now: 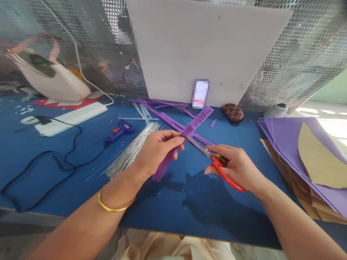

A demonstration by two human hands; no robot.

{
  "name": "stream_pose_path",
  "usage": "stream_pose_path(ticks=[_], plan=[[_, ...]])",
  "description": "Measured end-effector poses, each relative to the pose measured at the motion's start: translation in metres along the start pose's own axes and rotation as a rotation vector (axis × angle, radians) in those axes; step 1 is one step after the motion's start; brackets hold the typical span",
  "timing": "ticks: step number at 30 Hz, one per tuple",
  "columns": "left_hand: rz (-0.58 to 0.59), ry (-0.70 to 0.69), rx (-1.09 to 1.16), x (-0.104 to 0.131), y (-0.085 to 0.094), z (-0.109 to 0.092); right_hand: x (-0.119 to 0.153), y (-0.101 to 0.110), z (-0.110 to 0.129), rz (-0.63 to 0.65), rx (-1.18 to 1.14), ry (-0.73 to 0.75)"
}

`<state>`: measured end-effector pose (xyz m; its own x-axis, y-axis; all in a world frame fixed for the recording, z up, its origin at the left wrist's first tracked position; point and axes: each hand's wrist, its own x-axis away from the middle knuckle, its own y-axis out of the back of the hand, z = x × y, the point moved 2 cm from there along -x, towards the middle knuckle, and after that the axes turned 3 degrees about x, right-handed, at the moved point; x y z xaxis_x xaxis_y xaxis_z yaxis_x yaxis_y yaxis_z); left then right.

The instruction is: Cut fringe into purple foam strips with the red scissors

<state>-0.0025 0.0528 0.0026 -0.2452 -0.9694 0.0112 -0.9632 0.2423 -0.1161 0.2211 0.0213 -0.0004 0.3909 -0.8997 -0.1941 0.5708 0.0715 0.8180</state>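
Holding scissors [206,151] to fringed purple strip [195,124]
Left hand [164,146] has it pinched, right hand [240,166] wrapped round the red handles [227,177].

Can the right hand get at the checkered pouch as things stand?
Probably not freely: the right hand is holding the scissors. With them set down, likely yes, as nothing tall stands between it and the pouch.

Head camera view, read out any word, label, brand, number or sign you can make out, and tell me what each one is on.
There is no text I can read.
Phone: screen pixelated, unreadable.
Glue gun and power strip: any markings are too small or blurred to read.
Scissors and purple strip: no lettering shows.
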Motion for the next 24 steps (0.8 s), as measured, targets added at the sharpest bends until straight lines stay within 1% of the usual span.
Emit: stream_pose_path(ticks=[8,15,21,24], plan=[[-0.006,0.024,-0.002,0.0005,-0.0007,-0.0002,-0.0005,0.0022,0.0024,0.018,-0.018,-0.013],[0.033,0.087,0.114,-0.0022,0.0019,0.0027,-0.0008,0.0039,0.0038,0.056,-0.079,-0.018],[0.029,0.081,0.136,-0.0018,0.0017,0.003,-0.0009,0.0032,0.0025,0.046,-0.078,-0.04],[0.007,0.07,0.121,-0.001,0.0009,0.0019,-0.0008,0.0023,-0.0002,0.013,-0.057,-0.049]])
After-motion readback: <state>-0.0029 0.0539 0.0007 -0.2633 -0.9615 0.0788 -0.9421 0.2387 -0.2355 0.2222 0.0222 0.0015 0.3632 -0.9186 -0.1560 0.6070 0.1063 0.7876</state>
